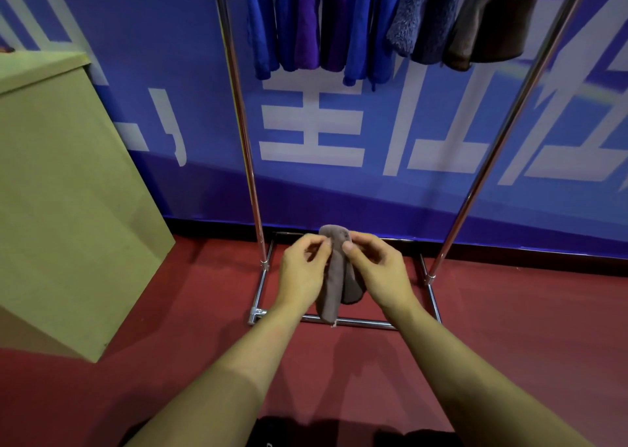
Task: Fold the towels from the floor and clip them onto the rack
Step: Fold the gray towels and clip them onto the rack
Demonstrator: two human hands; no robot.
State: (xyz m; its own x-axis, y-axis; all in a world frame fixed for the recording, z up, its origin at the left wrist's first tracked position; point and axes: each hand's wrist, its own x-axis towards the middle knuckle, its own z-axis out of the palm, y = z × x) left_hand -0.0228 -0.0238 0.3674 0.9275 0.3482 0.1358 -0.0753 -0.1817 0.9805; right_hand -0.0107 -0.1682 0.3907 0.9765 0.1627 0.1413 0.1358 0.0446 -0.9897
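Observation:
A small grey-brown towel (334, 276) hangs folded lengthwise between my two hands, above the rack's base. My left hand (302, 270) pinches its upper left edge with thumb and fingertips. My right hand (373, 266) pinches the upper right edge, thumb on the front of the cloth. The chrome rack (243, 134) stands in front of me, its two uprights rising to the top of the frame. Several towels (339, 22) in blue, purple, grey-blue and brown hang from its top, which is out of view.
A beige wooden cabinet (64, 191) stands at the left, close to the rack's left upright. A blue banner wall (339, 181) runs behind the rack. The floor (170, 310) is dark red. A dark shape (282, 429) lies at the bottom edge.

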